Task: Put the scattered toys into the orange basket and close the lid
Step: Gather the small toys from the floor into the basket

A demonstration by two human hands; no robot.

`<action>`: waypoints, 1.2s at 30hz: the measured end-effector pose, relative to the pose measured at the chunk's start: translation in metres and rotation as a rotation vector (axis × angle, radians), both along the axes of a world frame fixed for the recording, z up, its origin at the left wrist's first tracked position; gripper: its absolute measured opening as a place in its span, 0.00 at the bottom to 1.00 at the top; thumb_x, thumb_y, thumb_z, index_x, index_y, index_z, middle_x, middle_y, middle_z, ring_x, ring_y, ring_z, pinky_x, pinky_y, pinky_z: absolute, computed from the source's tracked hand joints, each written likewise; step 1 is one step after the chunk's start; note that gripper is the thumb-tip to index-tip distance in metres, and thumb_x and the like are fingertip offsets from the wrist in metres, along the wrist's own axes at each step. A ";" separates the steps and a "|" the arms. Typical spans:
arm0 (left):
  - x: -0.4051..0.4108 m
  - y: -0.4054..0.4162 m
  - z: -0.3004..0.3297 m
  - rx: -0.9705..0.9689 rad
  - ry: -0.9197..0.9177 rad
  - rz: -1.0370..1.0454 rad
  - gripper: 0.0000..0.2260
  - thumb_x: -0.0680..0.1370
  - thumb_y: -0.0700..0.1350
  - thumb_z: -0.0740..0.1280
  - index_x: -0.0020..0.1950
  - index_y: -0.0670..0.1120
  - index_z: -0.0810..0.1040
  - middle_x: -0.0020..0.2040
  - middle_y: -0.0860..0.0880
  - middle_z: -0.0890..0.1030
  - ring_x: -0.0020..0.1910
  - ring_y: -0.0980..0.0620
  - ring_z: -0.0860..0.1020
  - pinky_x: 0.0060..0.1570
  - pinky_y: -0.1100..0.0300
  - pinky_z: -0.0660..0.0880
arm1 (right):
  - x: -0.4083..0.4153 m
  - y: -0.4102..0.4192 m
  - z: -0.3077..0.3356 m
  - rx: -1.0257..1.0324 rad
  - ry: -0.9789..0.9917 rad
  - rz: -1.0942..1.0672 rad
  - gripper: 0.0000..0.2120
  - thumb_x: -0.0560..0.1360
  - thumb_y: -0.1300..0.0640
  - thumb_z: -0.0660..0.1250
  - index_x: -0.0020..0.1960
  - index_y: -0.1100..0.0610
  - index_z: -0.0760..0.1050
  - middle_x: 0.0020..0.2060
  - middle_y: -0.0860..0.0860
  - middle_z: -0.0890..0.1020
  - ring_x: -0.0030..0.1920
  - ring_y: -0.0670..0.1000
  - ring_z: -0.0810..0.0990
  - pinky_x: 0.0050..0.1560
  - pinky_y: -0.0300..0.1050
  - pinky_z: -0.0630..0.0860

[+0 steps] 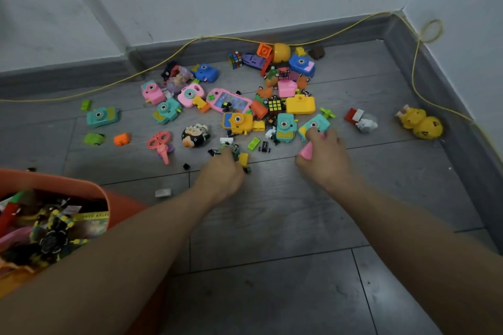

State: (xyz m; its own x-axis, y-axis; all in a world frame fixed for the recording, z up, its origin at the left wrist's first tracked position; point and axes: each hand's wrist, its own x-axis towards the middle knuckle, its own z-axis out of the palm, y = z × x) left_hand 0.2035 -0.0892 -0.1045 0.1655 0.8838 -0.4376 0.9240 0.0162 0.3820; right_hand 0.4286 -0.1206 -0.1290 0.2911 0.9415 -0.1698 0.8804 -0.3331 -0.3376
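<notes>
Grey wood-look floor (pixel 272 212), corner of room. Scattered small plastic toys (pixel 236 106) spread near the far wall, mostly toy cameras, blocks, cubes. Orange plastic basket (pixel 107 198) at lower left, lid not seen, already part-filled w/ toys. Left hand (pixel 221 171) down on small dark and yellow pieces (pixel 243 158), fingers curled round them. Right hand (pixel 324 156) grips a pink plastic toy (pixel 306 152), just beside a teal toy camera (pixel 314 125).

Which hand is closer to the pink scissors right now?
Left. The left hand is just right of the pink scissors, gathering small blocks; the right hand is farther right, holding a pink toy.
</notes>
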 end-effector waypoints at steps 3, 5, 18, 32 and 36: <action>-0.005 0.010 -0.005 0.016 0.031 0.068 0.25 0.78 0.61 0.61 0.64 0.44 0.61 0.55 0.42 0.77 0.50 0.43 0.77 0.42 0.53 0.72 | -0.005 0.007 0.006 0.170 0.165 -0.121 0.28 0.71 0.45 0.69 0.67 0.47 0.64 0.59 0.55 0.67 0.56 0.55 0.71 0.53 0.50 0.75; -0.006 0.016 -0.011 0.021 0.071 0.050 0.34 0.72 0.68 0.64 0.65 0.47 0.58 0.56 0.42 0.76 0.50 0.43 0.77 0.41 0.53 0.75 | 0.000 0.020 0.014 0.264 0.172 -0.150 0.30 0.72 0.45 0.68 0.71 0.47 0.63 0.59 0.55 0.66 0.57 0.56 0.71 0.55 0.49 0.73; 0.008 0.027 -0.020 0.023 0.162 -0.182 0.36 0.75 0.61 0.68 0.75 0.54 0.53 0.63 0.37 0.69 0.56 0.38 0.76 0.53 0.45 0.77 | 0.000 0.052 0.010 -0.029 0.154 0.056 0.22 0.66 0.51 0.76 0.56 0.52 0.73 0.61 0.56 0.67 0.59 0.61 0.70 0.57 0.49 0.73; 0.004 0.039 -0.017 0.125 0.170 -0.365 0.24 0.79 0.49 0.66 0.70 0.44 0.61 0.57 0.39 0.76 0.51 0.38 0.77 0.40 0.51 0.70 | -0.005 0.048 0.029 0.059 0.448 -0.016 0.30 0.63 0.54 0.79 0.62 0.50 0.73 0.56 0.53 0.72 0.51 0.52 0.73 0.41 0.40 0.69; 0.006 0.045 -0.019 0.090 0.030 -0.229 0.21 0.79 0.48 0.64 0.70 0.46 0.63 0.58 0.40 0.75 0.53 0.41 0.76 0.43 0.54 0.70 | -0.006 0.064 0.045 -0.204 0.665 -0.024 0.40 0.64 0.57 0.78 0.72 0.42 0.67 0.62 0.50 0.73 0.55 0.54 0.78 0.50 0.53 0.82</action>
State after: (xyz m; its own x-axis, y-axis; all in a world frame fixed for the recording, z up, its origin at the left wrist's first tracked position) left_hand 0.2090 -0.0439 -0.1240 0.3542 0.8604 -0.3664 0.9105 -0.2279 0.3449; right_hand 0.4229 -0.0562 -0.0836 0.0843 0.8663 -0.4923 0.5000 -0.4641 -0.7311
